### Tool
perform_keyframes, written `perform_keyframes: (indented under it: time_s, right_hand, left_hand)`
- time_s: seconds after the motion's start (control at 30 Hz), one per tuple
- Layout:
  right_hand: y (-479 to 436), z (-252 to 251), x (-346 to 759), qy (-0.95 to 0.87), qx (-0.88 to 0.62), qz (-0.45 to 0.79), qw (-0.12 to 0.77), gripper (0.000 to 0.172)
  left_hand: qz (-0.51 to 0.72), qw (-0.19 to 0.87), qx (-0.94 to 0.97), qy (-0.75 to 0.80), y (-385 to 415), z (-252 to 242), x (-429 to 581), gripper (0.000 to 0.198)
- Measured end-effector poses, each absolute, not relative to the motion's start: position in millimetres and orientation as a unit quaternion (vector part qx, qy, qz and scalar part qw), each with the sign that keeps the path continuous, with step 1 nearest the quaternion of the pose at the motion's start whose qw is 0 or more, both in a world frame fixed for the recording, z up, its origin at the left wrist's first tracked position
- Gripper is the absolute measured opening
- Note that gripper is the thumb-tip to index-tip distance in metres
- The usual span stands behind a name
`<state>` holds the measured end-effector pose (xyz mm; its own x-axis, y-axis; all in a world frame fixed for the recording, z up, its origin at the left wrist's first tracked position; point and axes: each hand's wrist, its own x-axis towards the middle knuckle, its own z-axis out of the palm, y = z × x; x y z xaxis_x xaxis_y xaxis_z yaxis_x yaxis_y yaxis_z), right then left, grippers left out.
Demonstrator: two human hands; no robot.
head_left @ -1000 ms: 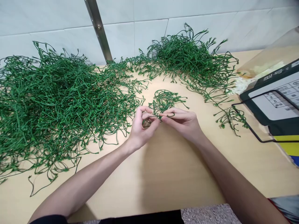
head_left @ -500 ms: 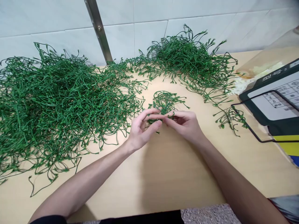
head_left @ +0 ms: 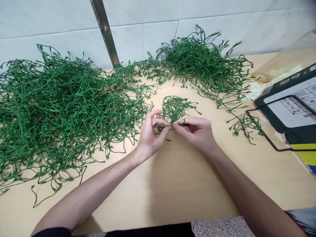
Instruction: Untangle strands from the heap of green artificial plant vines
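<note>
Between my two hands is a thin green plastic stem (head_left: 182,122) with small tips. My left hand (head_left: 151,135) pinches it between thumb and index finger, the other fingers curled loosely. My right hand (head_left: 197,131) pinches the same stem just to the right, thumb against fingers, and a bit of green sticks up over the fingers. The fingertips of both hands nearly meet. Directly behind them on the table lies a small bunch of green stems (head_left: 175,107), partly hidden by my fingers.
A large tangled heap of green stems (head_left: 61,112) covers the left side. Another pile (head_left: 197,59) sits against the tiled wall (head_left: 160,36). A few stems (head_left: 244,124) lie at right, near a dark labelled box (head_left: 291,102) with a black wire frame (head_left: 269,141). A metal strip (head_left: 105,29) runs up the wall.
My left hand's index finger has drawn back from over the right fingers, and its thumb and finger now pinch at the stem. My right hand has barely shifted.
</note>
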<state>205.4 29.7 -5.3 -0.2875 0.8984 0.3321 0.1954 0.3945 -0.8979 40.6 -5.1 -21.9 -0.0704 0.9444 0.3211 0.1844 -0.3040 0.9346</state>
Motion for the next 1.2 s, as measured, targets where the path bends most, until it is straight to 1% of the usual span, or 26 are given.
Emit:
perform_keyframes:
  time_s: [0.1, 0.23, 0.3, 0.33, 0.47, 0.57, 0.7, 0.8, 0.87, 0.93, 1.0, 1.07, 1.13, 1.2]
  right_hand:
    - [30, -6, 205, -0.726, -0.378, 0.359, 0.449, 0.014]
    - [30, -6, 205, -0.753, -0.354, 0.323, 0.451, 0.016]
    - [29, -5, 204, -0.762, -0.354, 0.31, 0.446, 0.017]
    - [29, -4, 204, -0.763, -0.36, 0.302, 0.443, 0.018]
    - [32, -5, 204, -0.745, -0.423, 0.254, 0.45, 0.024]
    - [38, -9, 205, -0.699, -0.47, 0.238, 0.483, 0.025]
    - [41, -9, 204, -0.587, -0.507, 0.309, 0.55, 0.022]
    - [42, -7, 203, -0.521, -0.501, 0.34, 0.602, 0.02]
    - [43, -7, 203, -0.506, -0.49, 0.322, 0.633, 0.022]
    - [44, -7, 204, -0.503, -0.481, 0.295, 0.655, 0.024]
    - [44, -7, 204, -0.506, -0.478, 0.269, 0.666, 0.023]
    - [44, -7, 204, -0.51, -0.48, 0.244, 0.671, 0.022]
    - [44, -7, 204, -0.509, -0.481, 0.23, 0.675, 0.022]
    - [44, -7, 204, -0.506, -0.48, 0.227, 0.68, 0.022]
  left_hand:
    - [0.531, 0.345, 0.605, 0.482, -8, -16, 39, 0.037]
    - [0.513, 0.395, 0.63, 0.43, -10, -16, 38, 0.02]
    - [0.518, 0.412, 0.626, 0.412, -9, -17, 37, 0.01]
    - [0.524, 0.414, 0.62, 0.411, -9, -17, 37, 0.008]
    - [0.542, 0.39, 0.627, 0.401, -10, -17, 36, 0.014]
    - [0.564, 0.359, 0.618, 0.415, -10, -20, 36, 0.014]
    - [0.628, 0.285, 0.505, 0.519, -5, -27, 36, 0.022]
    - [0.606, 0.214, 0.538, 0.546, -3, -29, 34, 0.041]
    - [0.578, 0.175, 0.579, 0.547, -3, -28, 32, 0.052]
    - [0.559, 0.144, 0.606, 0.547, -4, -26, 31, 0.056]
    - [0.551, 0.111, 0.634, 0.531, -6, -25, 31, 0.052]
    - [0.541, 0.097, 0.69, 0.471, -7, -25, 33, 0.042]
    - [0.504, 0.121, 0.757, 0.398, -8, -26, 35, 0.038]
    - [0.443, 0.159, 0.802, 0.368, -10, -26, 38, 0.04]
